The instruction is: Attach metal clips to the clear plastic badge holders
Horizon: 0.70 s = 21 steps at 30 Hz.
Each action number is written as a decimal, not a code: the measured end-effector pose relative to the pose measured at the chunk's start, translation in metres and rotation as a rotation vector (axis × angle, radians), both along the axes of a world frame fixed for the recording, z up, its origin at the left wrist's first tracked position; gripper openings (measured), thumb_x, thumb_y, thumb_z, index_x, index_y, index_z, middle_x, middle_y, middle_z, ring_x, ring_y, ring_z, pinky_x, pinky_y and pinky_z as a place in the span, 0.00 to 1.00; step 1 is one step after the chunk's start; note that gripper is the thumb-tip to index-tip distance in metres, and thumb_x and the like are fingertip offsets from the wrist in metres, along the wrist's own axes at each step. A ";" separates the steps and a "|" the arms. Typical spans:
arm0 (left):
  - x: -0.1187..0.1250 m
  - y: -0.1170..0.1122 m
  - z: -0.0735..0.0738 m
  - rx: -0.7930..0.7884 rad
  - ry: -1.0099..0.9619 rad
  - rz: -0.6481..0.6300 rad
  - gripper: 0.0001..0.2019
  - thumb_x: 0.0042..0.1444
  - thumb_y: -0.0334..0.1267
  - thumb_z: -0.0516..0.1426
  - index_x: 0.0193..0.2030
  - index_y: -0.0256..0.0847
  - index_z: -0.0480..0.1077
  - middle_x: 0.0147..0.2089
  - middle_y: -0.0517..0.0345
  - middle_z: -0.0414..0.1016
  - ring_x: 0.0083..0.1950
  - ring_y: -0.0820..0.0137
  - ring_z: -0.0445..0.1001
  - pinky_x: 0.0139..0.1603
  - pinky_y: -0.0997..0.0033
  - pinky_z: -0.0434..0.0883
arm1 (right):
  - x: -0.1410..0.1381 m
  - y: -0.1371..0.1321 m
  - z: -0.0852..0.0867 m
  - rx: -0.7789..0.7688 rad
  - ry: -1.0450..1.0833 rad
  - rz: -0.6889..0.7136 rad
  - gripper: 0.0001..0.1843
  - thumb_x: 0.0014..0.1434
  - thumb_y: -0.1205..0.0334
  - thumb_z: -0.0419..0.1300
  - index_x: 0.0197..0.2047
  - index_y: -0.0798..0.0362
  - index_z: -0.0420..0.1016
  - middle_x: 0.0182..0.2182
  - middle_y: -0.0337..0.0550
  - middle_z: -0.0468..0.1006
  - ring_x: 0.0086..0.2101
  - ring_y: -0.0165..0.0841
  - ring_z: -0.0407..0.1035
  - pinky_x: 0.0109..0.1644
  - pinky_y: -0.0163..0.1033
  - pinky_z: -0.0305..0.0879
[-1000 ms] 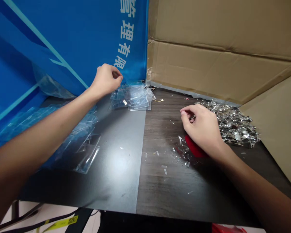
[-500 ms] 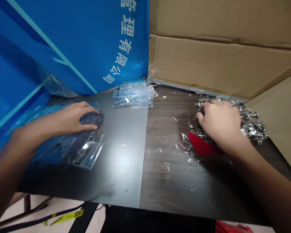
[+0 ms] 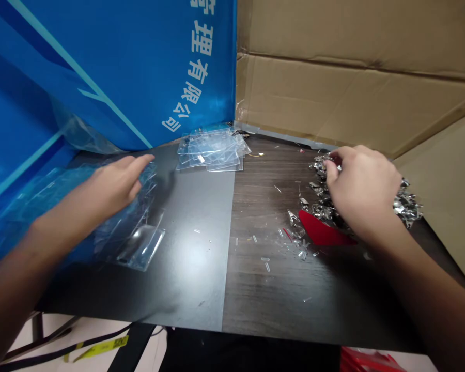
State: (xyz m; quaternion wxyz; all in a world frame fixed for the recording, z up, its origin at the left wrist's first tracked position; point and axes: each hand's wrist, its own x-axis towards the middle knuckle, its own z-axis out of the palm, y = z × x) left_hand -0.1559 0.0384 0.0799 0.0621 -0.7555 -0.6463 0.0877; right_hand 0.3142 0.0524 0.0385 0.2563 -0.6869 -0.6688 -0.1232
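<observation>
My left hand (image 3: 118,183) is over a spread of clear plastic badge holders (image 3: 141,248) on the left of the table. Its fingers stretch forward, with the thumb lower and apart, and I see nothing held. At the right, my right hand (image 3: 364,191) reaches into a heap of shiny metal badge clips (image 3: 408,206). Its thumb and curled fingers close around a metal clip (image 3: 338,167), mostly hidden by the hand. Beside that wrist lies a red pointed piece (image 3: 323,230). Small clear strips (image 3: 303,253) are scattered near it.
Another stack of clear badge holders (image 3: 213,150) lies at the back middle. A blue printed panel (image 3: 112,67) stands behind on the left, and cardboard walls (image 3: 352,98) rise behind and at the right. A yellow tag (image 3: 103,347) hangs below the table's front edge.
My left hand has shifted slightly forward, and its thumb and index finger have come closer together. My right hand has moved a little to the right and lifted slightly at the clip heap.
</observation>
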 end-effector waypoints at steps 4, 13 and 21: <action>0.015 -0.010 0.023 0.273 -0.188 0.029 0.29 0.73 0.36 0.46 0.77 0.34 0.66 0.62 0.38 0.82 0.63 0.47 0.82 0.67 0.48 0.76 | -0.015 -0.008 0.013 0.030 0.124 0.018 0.12 0.72 0.60 0.59 0.48 0.51 0.85 0.47 0.61 0.83 0.45 0.54 0.77 0.49 0.59 0.71; 0.120 -0.042 0.004 -0.038 -1.537 -0.014 0.18 0.58 0.34 0.67 0.53 0.43 0.71 0.37 0.56 0.82 0.34 0.64 0.85 0.40 0.59 0.85 | -0.071 -0.041 0.009 -0.308 1.000 0.480 0.08 0.63 0.56 0.72 0.42 0.51 0.85 0.33 0.47 0.86 0.30 0.37 0.79 0.34 0.43 0.78; 0.152 -0.046 -0.051 -0.346 -1.843 -0.050 0.13 0.64 0.38 0.68 0.52 0.39 0.73 0.37 0.58 0.78 0.37 0.69 0.79 0.45 0.65 0.77 | -0.094 -0.065 -0.007 -0.426 1.010 0.611 0.16 0.65 0.54 0.68 0.26 0.50 0.79 0.38 0.48 0.84 0.37 0.37 0.77 0.38 0.41 0.74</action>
